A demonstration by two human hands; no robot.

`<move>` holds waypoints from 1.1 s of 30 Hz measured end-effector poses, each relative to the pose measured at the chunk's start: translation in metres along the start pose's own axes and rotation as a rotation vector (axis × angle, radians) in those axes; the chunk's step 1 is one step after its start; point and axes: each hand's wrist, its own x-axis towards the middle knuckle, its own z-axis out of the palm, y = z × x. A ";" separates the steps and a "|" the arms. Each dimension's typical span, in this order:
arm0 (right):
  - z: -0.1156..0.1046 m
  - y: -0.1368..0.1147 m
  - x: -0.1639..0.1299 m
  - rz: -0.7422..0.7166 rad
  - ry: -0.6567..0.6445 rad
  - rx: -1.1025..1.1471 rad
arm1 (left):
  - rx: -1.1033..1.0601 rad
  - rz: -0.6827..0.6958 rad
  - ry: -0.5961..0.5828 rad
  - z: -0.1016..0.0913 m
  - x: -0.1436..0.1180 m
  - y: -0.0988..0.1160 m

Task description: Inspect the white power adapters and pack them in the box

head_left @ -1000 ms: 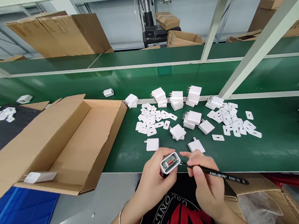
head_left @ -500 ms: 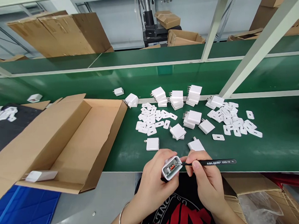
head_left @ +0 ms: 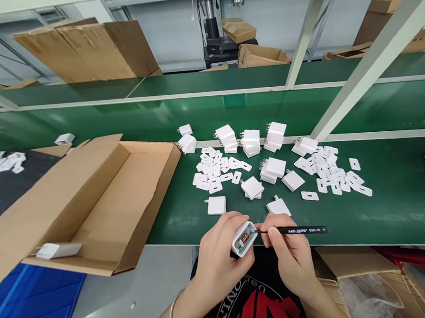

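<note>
While the left hand [head_left: 218, 254] wraps its fingers around a white charger housing [head_left: 244, 238], open end turned up so an orange part shows inside, the right hand [head_left: 288, 255] pinches a pair of black tweezers [head_left: 292, 231] whose tip touches that open end. The housing sits at about six o'clock from the spread of parts, just over the near edge of the green conveyor belt [head_left: 398, 205]. On the belt at twelve o'clock from the hands lie two single white chargers [head_left: 216, 205], the other [head_left: 278, 206] just beside the right hand's knuckles. Farther out, a heap of small white cover plates [head_left: 215, 171] lies at eleven o'clock, another heap [head_left: 332, 171] at two o'clock, and three short stacks of chargers [head_left: 250, 140] stand along the far rail. At nine o'clock a large open cardboard box [head_left: 103, 199] rests across the belt's edge, with one white charger [head_left: 57, 250] lying on its near flap. A blue plastic tray [head_left: 30, 304] shows at eight o'clock, below the box. A bracelet [head_left: 174, 310] circles the left wrist.
</note>
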 end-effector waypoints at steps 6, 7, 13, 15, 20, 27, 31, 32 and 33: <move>0.001 0.004 0.001 -0.010 0.014 0.156 | -0.008 0.029 0.016 -0.001 -0.001 0.000; 0.001 0.003 0.001 -0.014 0.016 0.180 | -0.022 0.029 0.009 -0.002 -0.001 0.000; 0.001 0.003 0.000 -0.023 -0.029 0.194 | -0.086 -0.005 -0.023 -0.003 -0.001 -0.001; 0.000 0.004 -0.001 -0.024 -0.038 0.190 | -0.100 -0.012 -0.024 -0.003 -0.001 -0.002; 0.000 0.006 0.000 -0.021 -0.042 0.138 | -0.143 -0.037 -0.042 -0.002 -0.001 -0.003; -0.001 0.013 -0.002 0.041 -0.009 0.217 | -0.396 -0.174 -0.118 0.000 -0.003 -0.006; -0.005 0.020 -0.009 0.055 0.017 0.289 | -0.462 -0.230 -0.130 0.003 -0.004 -0.010; -0.006 0.021 -0.011 0.053 0.020 0.300 | -0.470 -0.240 -0.133 0.004 -0.004 -0.011; -0.007 0.021 -0.012 0.047 0.022 0.305 | -0.475 -0.246 -0.136 0.005 -0.004 -0.011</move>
